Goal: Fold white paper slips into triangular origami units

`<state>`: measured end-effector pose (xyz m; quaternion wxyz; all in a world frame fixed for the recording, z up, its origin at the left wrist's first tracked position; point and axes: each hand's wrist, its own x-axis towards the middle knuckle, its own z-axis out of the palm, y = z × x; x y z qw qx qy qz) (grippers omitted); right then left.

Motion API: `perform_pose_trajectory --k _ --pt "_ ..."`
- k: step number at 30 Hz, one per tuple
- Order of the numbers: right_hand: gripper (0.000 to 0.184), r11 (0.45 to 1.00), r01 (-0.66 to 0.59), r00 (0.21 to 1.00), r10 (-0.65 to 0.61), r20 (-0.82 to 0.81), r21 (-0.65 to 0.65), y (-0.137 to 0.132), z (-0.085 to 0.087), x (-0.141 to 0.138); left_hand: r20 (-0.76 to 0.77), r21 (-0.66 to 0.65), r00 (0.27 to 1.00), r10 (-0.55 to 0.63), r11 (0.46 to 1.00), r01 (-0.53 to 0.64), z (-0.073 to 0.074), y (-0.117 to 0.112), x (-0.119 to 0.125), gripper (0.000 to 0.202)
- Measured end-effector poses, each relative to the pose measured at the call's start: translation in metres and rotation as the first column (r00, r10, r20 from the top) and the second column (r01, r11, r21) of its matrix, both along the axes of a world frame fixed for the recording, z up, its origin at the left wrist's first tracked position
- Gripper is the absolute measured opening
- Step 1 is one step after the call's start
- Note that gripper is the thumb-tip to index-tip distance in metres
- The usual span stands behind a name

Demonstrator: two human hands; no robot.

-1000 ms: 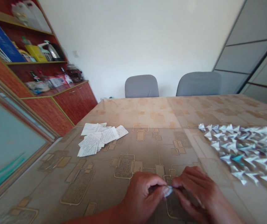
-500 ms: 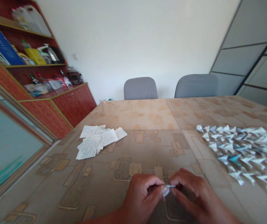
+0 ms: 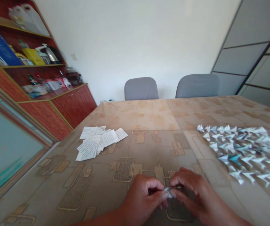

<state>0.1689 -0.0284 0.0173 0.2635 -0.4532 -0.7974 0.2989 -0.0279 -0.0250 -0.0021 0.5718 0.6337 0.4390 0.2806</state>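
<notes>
A small folded piece of paper (image 3: pixel 168 192) is held between my two hands, just above the table near its front edge. My left hand (image 3: pixel 144 196) pinches its left side between thumb and forefinger. From the other side, my right hand (image 3: pixel 193 191) grips it with thumb and fingertips. Most of the paper is covered by the fingers, so its exact folds cannot be made out. To the far left of my hands lies a loose pile of printed paper pieces (image 3: pixel 94 142). Several rows of folded paper pieces (image 3: pixel 245 147), one of them teal, spread over the right side.
A patterned brown cloth covers the table (image 3: pixel 144 116). Two grey chairs, the left chair (image 3: pixel 141 88) and the right chair (image 3: pixel 197 85), stand behind its far edge. At the left is a reddish wooden shelf unit (image 3: pixel 75 102) with bottles, a kettle (image 3: pixel 51 55) and boxes.
My right thumb and fingers have shifted slightly left and closer to my left fingertips, over the folded paper. The whole view has moved a little; the piles stay as they were.
</notes>
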Motion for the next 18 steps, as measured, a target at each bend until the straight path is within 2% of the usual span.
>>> perform_pose_trajectory --k 2,5,11,14,18 --pt "0.021 0.998 0.018 1.0 -0.018 -0.006 -0.067 0.0 -0.004 -0.001 -0.02 0.035 1.0 -0.008 0.999 0.009 0.0 0.003 -0.001 0.029" --pt "0.028 0.981 0.066 0.994 -0.08 -0.071 -0.18 0.002 -0.007 0.0 0.009 0.012 1.0 -0.007 1.0 0.007 0.004 0.01 -0.005 0.023" --pt "0.041 0.958 0.026 0.978 -0.084 -0.192 -0.287 0.005 -0.004 0.001 0.01 0.062 1.0 -0.008 0.998 0.007 0.007 0.011 -0.008 0.017" --pt "0.045 0.958 0.007 0.967 -0.079 -0.241 -0.286 0.009 -0.005 0.004 0.063 0.017 0.998 0.024 1.0 -0.025 0.005 0.009 -0.008 0.014" --pt "0.045 0.971 0.048 0.971 -0.101 -0.218 -0.235 0.014 -0.003 0.013 0.103 -0.032 0.994 0.043 0.999 -0.04 0.008 0.01 -0.008 0.015"
